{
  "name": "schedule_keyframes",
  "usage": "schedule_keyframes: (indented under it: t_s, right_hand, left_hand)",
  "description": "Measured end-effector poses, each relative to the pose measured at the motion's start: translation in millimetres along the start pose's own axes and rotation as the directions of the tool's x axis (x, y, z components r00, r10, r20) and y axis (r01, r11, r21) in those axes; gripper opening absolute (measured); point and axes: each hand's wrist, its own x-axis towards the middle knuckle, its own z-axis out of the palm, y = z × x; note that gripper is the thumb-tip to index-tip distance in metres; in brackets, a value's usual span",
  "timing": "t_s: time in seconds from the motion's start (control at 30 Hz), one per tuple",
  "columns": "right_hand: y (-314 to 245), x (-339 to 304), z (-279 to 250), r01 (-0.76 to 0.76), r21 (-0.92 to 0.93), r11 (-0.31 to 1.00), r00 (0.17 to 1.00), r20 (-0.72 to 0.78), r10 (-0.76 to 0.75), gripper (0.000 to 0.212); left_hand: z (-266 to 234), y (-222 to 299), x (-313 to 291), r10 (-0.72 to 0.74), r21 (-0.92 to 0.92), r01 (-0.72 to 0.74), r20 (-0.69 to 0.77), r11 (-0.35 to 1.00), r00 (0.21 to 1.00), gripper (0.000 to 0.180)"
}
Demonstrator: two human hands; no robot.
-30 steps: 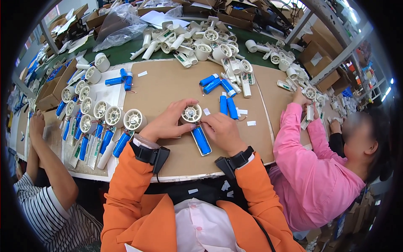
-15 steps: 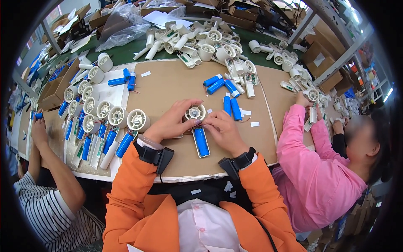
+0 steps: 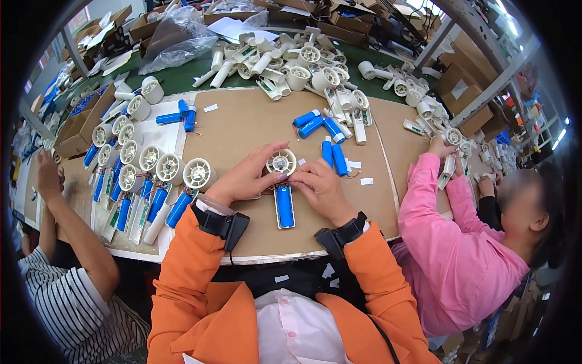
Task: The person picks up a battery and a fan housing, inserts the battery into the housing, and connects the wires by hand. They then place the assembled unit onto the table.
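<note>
Brown-topped table [image 3: 242, 118], beyond which white housings [image 3: 297, 77] are heaped and at whose left assembled fans [image 3: 128, 151] are grouped. At near centre, one white fan [image 3: 282, 162] is clasped around its head by the left hand [image 3: 250, 177]; beneath the head's right side, the right hand's [image 3: 318, 187] fingertips are bunched, their hold indeterminable. In its open handle, one blue battery [image 3: 284, 207] is laid.

Beyond the held casing [image 3: 281, 162], bare cardboard [image 3: 236, 124] leaves room for a hand to pass. Left of that casing, grouped casings [image 3: 199, 173] block the way; right and beyond, 5 blue batteries [image 3: 312, 125]; farthest beyond, a white pile [image 3: 297, 77].
</note>
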Motion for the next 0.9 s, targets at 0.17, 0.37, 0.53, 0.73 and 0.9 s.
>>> schedule_keyframes:
  t_s: [0.17,0.37,0.53,0.73,0.9]
  right_hand:
    - [-3,2,-3,0.012,-0.007,1.0,1.0,0.02,-0.012,0.013]
    - [-5,6,-3,0.009,0.109,0.994,0.999,0.051,-0.014,0.013]
    - [-1,6,-7,-0.013,0.227,0.974,0.992,0.128,-0.017,0.013]
    - [0,7,-10,-0.083,0.247,0.965,0.987,0.155,0.046,0.012]
    - [-5,5,-11,-0.068,0.035,0.997,0.997,0.044,0.066,0.01]
  left_hand:
    - [0,3,1,-0.021,0.004,0.021,0.01,1.0,1.0,0.063]
    - [3,-6,1,0.112,0.073,-0.108,-0.05,0.991,0.992,0.062]
    - [2,2,1,-0.017,-0.015,0.017,-0.004,1.0,1.0,0.062]
    - [3,4,0,0.023,0.031,-0.022,-0.028,0.999,0.999,0.061]
    - [3,1,1,0.058,0.081,-0.054,-0.04,0.995,0.998,0.06]
